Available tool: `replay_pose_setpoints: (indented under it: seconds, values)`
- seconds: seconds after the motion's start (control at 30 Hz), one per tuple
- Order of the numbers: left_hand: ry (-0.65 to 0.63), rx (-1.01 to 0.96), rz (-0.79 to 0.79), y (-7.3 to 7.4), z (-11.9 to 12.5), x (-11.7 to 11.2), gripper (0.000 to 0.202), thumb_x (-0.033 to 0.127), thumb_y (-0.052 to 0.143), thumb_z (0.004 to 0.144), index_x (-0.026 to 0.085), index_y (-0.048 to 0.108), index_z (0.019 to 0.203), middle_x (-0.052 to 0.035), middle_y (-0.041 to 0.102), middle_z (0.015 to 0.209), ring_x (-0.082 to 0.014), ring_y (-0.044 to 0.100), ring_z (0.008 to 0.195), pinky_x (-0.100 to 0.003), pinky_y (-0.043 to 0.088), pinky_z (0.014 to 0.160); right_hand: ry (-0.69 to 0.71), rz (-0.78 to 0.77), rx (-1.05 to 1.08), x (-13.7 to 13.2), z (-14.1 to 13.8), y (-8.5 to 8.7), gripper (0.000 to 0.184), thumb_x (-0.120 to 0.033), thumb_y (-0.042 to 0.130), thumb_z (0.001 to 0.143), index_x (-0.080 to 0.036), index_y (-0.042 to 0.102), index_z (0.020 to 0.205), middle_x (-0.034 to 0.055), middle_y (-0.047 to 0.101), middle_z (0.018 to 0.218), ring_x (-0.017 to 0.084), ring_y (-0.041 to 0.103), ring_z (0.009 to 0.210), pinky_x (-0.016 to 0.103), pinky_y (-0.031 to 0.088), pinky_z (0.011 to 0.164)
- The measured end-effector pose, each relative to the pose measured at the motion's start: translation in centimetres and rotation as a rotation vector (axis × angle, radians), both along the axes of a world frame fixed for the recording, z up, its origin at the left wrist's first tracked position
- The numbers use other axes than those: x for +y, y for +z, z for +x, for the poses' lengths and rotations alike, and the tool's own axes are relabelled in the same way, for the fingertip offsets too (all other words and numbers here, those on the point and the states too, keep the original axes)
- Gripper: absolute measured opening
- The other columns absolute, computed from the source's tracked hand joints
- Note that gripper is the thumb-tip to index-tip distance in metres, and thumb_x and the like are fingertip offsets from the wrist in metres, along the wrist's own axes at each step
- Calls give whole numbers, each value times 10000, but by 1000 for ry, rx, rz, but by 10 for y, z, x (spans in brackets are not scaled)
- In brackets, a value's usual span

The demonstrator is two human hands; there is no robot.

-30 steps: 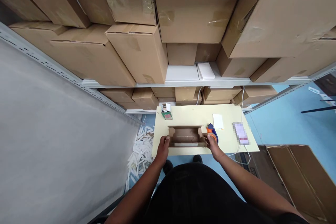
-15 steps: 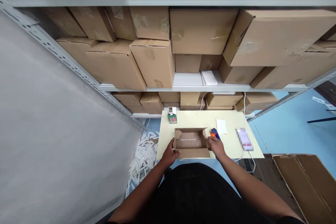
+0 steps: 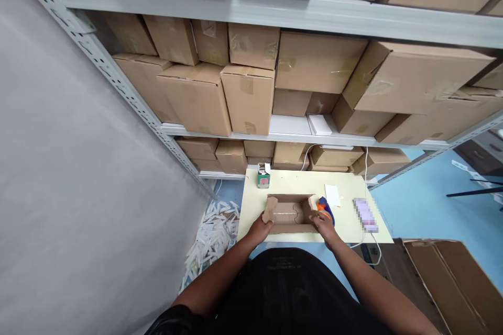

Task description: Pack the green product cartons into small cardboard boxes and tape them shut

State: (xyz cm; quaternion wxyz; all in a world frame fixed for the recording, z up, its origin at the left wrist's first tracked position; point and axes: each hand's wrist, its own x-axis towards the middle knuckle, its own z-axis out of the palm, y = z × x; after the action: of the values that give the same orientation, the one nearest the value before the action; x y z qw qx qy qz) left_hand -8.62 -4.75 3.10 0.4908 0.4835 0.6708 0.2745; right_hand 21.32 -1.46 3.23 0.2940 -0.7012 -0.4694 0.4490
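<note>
An open cardboard box (image 3: 293, 228) lies on the pale yellow table, and its inside shows bottom flaps that meet in a curved seam. My left hand (image 3: 259, 229) is closed on the box's left side near the front corner, thumb on the cardboard. On the opposite side, my right hand (image 3: 324, 225) pinches the box by its right edge. Just beyond my right hand is a blue and orange object (image 3: 326, 208), partly covered by the hand; its kind I cannot make out.
On the table (image 3: 251, 200) stand a small green and white carton (image 3: 263, 176), a white paper (image 3: 332, 195) and a blurred phone-like device (image 3: 365, 214) with a cable. Shelving (image 3: 251, 138) full of cardboard boxes rises behind. White strips (image 3: 214, 235) litter the floor at left; flattened cardboard (image 3: 448, 277) lies at right.
My view has tilted and shifted. The box's front flap, spread out towards me before, now looks narrower and more raised. Both hands remain at the box's sides, the right one slightly nearer the front.
</note>
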Motion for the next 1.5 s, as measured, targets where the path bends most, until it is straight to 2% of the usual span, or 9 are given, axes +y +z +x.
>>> replay_pose_setpoints:
  seconds: [0.17,0.3,0.47,0.6,0.87,1.07,1.2,1.3,1.5]
  values:
    - [98,90,0,2,16,-8,502,250,600,870,175,592,1366,-103,643,1400,-260,551,1346,-351,373,1153,192,-70,-14,7,14,2,811,-677,674,741,-201,608,1395,120,638,1400,315,584,1307,410,484,1060]
    - [216,161,-11,13,38,-33,413,261,594,878,188,661,1279,-92,669,1364,-262,538,1359,-357,383,1149,320,-120,-14,22,28,9,743,-640,662,775,-242,599,1399,85,668,1365,312,620,1267,402,505,1037]
    - [449,165,-16,34,73,-82,395,272,553,901,174,678,1263,-90,705,1302,-264,582,1306,-351,443,1090,576,-193,170,41,35,32,610,-610,627,838,-232,659,1315,79,693,1331,300,631,1255,392,488,1067]
    - [633,157,-66,55,96,-123,371,295,550,907,147,698,1214,-115,735,1229,-281,640,1214,-351,483,1017,725,-163,154,46,28,46,627,-593,693,802,-187,679,1280,97,705,1311,321,622,1264,416,476,1077]
    - [961,208,-61,92,127,-231,267,316,556,904,181,738,1044,-95,771,1078,-266,697,1050,-334,509,896,1038,-95,13,11,-23,51,469,-505,736,730,-181,736,1069,88,793,1057,313,743,991,392,582,876]
    - [1172,204,113,109,151,-357,296,300,549,903,215,714,1133,-52,761,1143,-243,681,1093,-340,510,954,1286,80,-70,-74,-77,80,467,-485,686,721,-194,746,1083,86,784,1102,302,731,1042,358,571,890]
    - [1289,186,248,118,166,-460,430,368,547,934,210,632,1324,-63,703,1298,-256,639,1201,-368,476,1050,1424,171,-90,-163,-102,100,455,-492,653,728,-191,752,1055,84,796,1012,301,739,971,327,564,780]
    - [1286,117,302,123,176,-542,529,455,536,953,225,553,1429,-57,665,1366,-264,612,1246,-379,466,1073,1473,199,-110,-237,-117,111,409,-512,646,696,-170,755,893,102,791,879,313,735,858,333,545,694]
    - [1352,12,295,139,186,-695,539,516,541,946,207,602,1384,-84,710,1275,-275,640,1197,-375,499,1025,1545,235,-93,-366,-145,136,372,-520,631,657,-186,714,800,89,775,812,301,703,783,344,524,664]
